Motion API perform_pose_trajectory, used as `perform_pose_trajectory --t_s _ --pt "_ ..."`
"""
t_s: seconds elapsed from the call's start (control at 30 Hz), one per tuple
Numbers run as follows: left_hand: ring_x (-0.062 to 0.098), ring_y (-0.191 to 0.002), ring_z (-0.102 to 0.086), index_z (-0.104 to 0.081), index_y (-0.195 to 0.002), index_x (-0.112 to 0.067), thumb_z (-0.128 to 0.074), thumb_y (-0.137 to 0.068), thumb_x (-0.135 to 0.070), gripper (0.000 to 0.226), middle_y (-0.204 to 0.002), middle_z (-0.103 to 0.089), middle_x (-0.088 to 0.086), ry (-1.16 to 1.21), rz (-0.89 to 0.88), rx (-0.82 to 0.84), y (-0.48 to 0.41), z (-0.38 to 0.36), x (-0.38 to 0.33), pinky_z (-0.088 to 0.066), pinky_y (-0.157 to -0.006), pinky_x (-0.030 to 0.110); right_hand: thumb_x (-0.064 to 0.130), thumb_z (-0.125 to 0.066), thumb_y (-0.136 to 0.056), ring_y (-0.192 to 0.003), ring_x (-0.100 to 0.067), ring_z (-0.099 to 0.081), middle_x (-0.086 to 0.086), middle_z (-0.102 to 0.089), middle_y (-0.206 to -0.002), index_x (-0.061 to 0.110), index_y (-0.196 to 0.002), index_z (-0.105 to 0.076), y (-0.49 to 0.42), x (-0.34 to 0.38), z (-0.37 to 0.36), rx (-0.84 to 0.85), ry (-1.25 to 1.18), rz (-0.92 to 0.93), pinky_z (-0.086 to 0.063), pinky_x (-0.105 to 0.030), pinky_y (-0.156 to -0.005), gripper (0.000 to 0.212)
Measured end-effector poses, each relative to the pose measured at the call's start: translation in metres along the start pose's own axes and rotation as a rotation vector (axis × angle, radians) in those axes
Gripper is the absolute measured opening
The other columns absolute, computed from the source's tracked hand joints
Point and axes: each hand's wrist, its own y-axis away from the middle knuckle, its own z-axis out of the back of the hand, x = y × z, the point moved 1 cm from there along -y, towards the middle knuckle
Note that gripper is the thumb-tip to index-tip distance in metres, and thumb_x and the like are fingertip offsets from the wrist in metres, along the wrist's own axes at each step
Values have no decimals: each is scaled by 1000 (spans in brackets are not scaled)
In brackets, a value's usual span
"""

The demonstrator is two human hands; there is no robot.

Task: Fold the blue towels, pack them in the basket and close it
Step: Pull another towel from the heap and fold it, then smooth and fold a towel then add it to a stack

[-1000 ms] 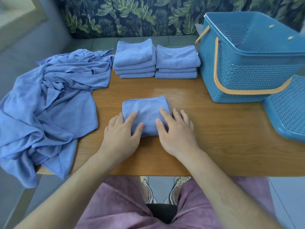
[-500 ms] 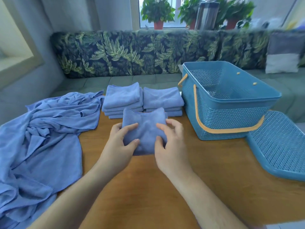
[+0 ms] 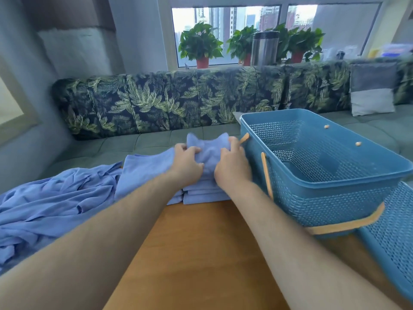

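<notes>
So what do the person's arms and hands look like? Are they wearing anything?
Both are bare. The left hand and right hand have no gloves, and no rings or watch show. The left forearm and right forearm are uncovered right to the picture's edge, no sleeves in view, with fine hairs on them.

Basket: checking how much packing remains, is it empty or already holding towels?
Empty: only bare mesh floor shows inside the basket, and its lid lies off beside it.

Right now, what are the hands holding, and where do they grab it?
Both hands hold one folded towel: the left hand grips its left side, the right hand its right side.
</notes>
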Motion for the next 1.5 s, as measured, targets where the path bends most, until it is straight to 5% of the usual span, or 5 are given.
perform_pose_trajectory --t_s 0.13,0.27,0.53,0.83,1.5 --pt "33 -146 -25 -62 -124 -9 -44 -101 -26 34 -159 -22 18 -234 -108 -51 -3 -26 3 -26 -114 38 13 -54 -95 -142 -37 -37 -12 -42 -154 5 -117 -66 8 -5 -18 -103 56 103 -34 -45 -112 27" --pt "34 -150 -22 -40 -148 -7 -23 -106 -33 53 -159 -30 18 -313 -207 134 -2 -46 10 -23 -118 50 30 -34 -98 -130 -33 -54 -12 -65 -130 11 -120 -68 22 -22 -48 -80 70 133 -40 -45 -112 45" --pt "26 -154 -9 -25 -157 -15 -25 -109 -30 51 -166 -16 9 -336 -188 125 9 -51 9 -7 -122 45 31 -35 -105 -148 -25 -33 -7 -48 -153 15 -143 -55 36 -24 -55 -82 123 104 -16 -48 -123 45" --pt "19 -151 -22 -49 -145 -13 -37 -103 -13 43 -162 -31 9 -148 -283 -103 76 3 11 -12 -120 28 31 -18 -98 -155 -27 -12 -6 -42 -157 9 -147 -47 72 23 -13 -52 -48 279 3 -38 -125 61" --pt "27 -126 -49 -60 -129 -21 -33 -85 -43 56 -136 -53 3 -540 301 -214 256 201 186 -39 -98 40 28 -31 -100 -152 -24 -24 -4 -49 -152 9 -149 -45 190 277 -51 294 -250 684 -7 -35 -124 54"
